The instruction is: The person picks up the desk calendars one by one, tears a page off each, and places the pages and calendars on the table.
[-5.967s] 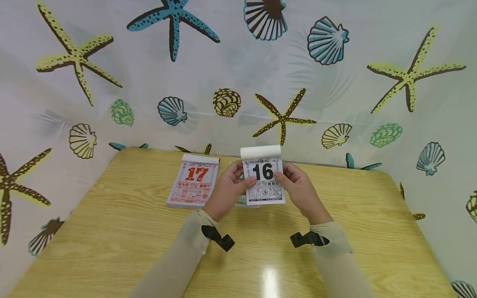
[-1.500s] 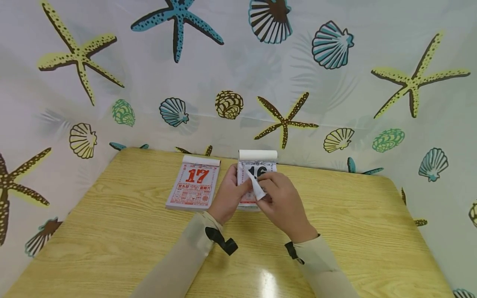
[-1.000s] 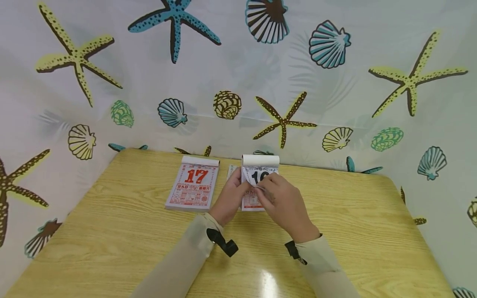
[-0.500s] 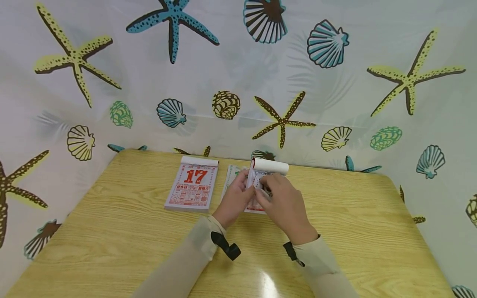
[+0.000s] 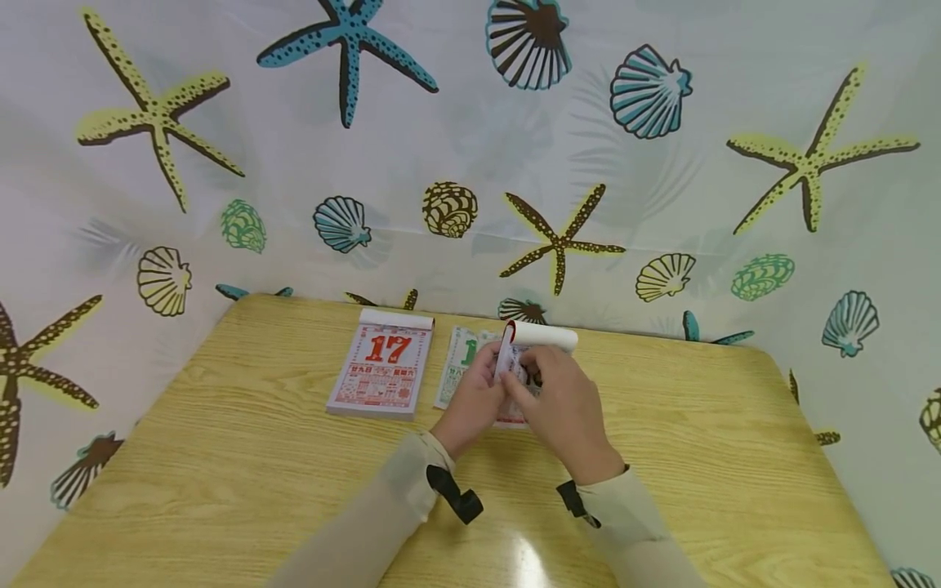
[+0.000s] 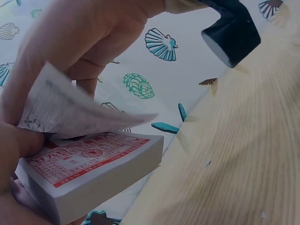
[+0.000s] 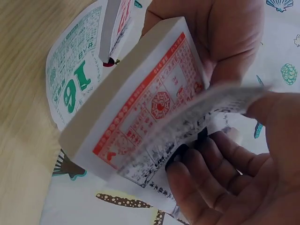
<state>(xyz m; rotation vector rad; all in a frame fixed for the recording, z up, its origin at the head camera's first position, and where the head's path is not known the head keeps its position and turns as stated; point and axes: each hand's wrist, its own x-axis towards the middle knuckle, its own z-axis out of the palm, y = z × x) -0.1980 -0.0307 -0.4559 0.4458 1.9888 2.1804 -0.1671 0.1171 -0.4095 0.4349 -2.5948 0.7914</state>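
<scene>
In the head view my left hand (image 5: 472, 404) grips a thick tear-off calendar (image 5: 510, 418) by its left side, tilted above the table. My right hand (image 5: 564, 408) pinches the calendar's top sheet, printed in black. That sheet (image 6: 77, 112) is bent up off the block in the left wrist view, baring a red-printed page. The right wrist view shows the right thumb on the lifted sheet, with the fingers curled beneath it. A white cover flap (image 5: 544, 335) is rolled back at the top. Most of the black number is hidden by the right hand.
A second tear-off calendar (image 5: 382, 367), showing a red 17, lies on the wooden table (image 5: 220, 457) to the left. Green-printed sheets (image 5: 450, 382) lie between it and the left hand. A cloth (image 5: 412, 155) with starfish and shells hangs behind the table.
Earlier both hands held the calendar upright, its 16 showing. The right hand then took the sheet and lifted it. Lately the calendar has shifted right and tilted, uncovering more of the green sheets.
</scene>
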